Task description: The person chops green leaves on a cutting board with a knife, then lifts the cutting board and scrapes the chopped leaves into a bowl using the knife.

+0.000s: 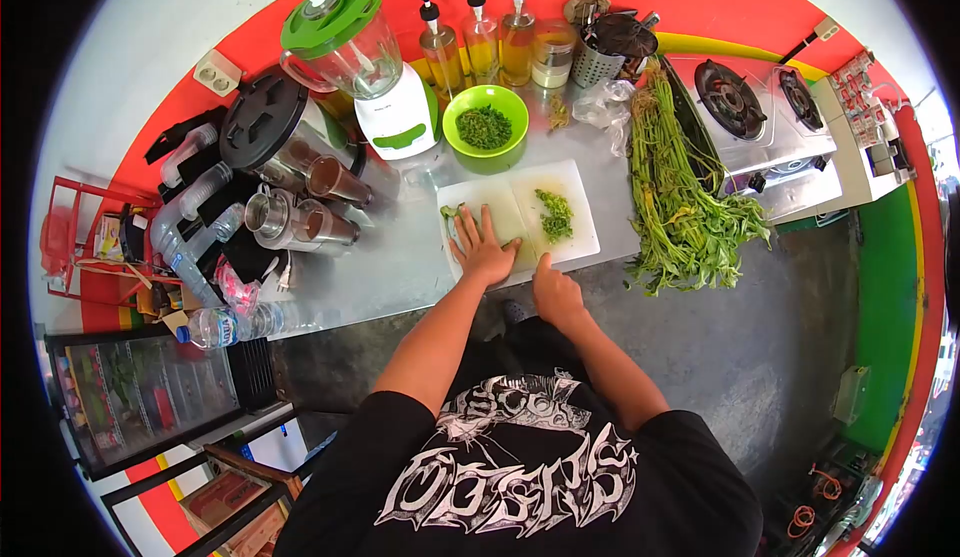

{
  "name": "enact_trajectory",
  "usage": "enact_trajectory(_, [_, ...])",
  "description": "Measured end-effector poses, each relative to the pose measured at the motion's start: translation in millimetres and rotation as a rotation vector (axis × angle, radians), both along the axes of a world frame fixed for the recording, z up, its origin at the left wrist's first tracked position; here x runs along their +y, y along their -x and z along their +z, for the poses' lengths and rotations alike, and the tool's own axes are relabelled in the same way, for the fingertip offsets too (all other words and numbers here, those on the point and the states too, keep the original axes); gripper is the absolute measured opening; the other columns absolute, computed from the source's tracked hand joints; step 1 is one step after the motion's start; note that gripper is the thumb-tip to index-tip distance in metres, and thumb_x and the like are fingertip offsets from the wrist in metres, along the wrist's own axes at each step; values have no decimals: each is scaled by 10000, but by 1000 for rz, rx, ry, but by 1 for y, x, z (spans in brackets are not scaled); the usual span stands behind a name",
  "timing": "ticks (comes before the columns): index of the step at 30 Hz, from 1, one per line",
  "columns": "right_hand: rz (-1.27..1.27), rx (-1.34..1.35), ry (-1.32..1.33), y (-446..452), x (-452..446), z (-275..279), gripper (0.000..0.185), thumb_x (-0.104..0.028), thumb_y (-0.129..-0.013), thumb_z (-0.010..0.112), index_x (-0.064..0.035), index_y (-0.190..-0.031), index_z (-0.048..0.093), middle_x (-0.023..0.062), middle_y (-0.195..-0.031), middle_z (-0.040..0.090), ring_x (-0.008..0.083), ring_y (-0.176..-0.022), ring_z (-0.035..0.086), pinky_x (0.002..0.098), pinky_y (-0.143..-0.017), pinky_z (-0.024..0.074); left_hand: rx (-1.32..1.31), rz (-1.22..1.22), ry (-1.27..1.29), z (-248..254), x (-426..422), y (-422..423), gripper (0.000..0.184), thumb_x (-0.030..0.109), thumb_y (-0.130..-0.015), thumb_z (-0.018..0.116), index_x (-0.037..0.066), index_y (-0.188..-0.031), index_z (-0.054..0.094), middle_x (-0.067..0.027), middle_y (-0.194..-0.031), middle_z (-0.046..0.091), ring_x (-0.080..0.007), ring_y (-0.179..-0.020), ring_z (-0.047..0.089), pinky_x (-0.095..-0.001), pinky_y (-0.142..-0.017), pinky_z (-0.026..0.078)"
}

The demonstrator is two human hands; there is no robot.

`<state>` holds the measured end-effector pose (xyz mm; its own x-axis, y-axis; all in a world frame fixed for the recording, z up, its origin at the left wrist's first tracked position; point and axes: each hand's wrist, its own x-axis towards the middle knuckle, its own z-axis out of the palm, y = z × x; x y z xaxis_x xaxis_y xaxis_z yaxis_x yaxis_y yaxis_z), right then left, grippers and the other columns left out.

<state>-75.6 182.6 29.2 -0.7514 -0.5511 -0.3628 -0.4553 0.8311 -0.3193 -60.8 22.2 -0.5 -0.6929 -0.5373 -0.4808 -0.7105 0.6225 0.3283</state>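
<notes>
We've got one red wall (660, 5) facing us, grey floor (710, 367) below. One metal table (385, 272) extends to either side of our left hand (482, 257) and right hand (558, 295). One stove (790, 142), two burners (728, 97), well off to the right of our right hand. One big leafy bunch (690, 227), nearer on that same side. One blender (395, 122), clear jar and green lid, beyond and left of our left hand. One white board (583, 237) under our left hand. One green bowl (487, 161) just past the board, ahead of our left hand, chopped greens (485, 127) inside. Three pump bottles (479, 47) farther ahead, yellowish liquid in each; one glass jar (552, 52) right of them, white contents low down. Left hand: palm down on board, fingers spread. Right hand: curled at board's near edge, can't tell if it's pinching anything. One chopped pile (555, 215) on the board, ahead of our right hand. One green scrap (450, 212) by our left fingertips.
</notes>
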Motion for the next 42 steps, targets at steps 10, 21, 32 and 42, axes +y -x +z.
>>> enact_trajectory(10, [-4, -14, -16, 0, 1, -1, 338, -120, -858, 569, 22, -1136, 440, 235, -861, 706, 404, -813, 715, 494, -708, 576, 19, 9, -32, 8, 1, -1, 993, 599, -907, 547, 220, -1595, -62, -121, -1634, -233, -307, -1507, -211, -574, -1180, -78])
enact_trajectory(21, [4, 30, 7, 0, -3, -5, 308, -139, -861, 569, 16, -1101, 456, 223, -833, 702, 406, -762, 712, 492, -668, 576, -14, -8, -86, 6, -5, -1, 1035, 568, -889, 593, 232, -1590, -91, -131, -1621, -266, -320, -1496, -241, -584, -1171, -90])
enact_trajectory(32, [10, -32, 15, 8, -8, -5, 318, -137, -857, 587, 6, -1108, 457, 236, -879, 705, 410, -818, 712, 507, -716, 572, 3, -16, -114, 7, -9, -2, 1083, 500, -852, 643, 215, -1590, -96, -138, -1621, -267, -328, -1492, -252, -574, -1170, -103])
enact_trajectory(42, [35, -45, -20, 0, -9, 6, 331, -151, -878, 567, 27, -1132, 452, 248, -893, 698, 419, -830, 708, 505, -737, 570, 3, -17, -117, -2, -11, -2, 1108, 494, -816, 650, 230, -1590, -97, -120, -1625, -266, -314, -1493, -255, -586, -1171, -77])
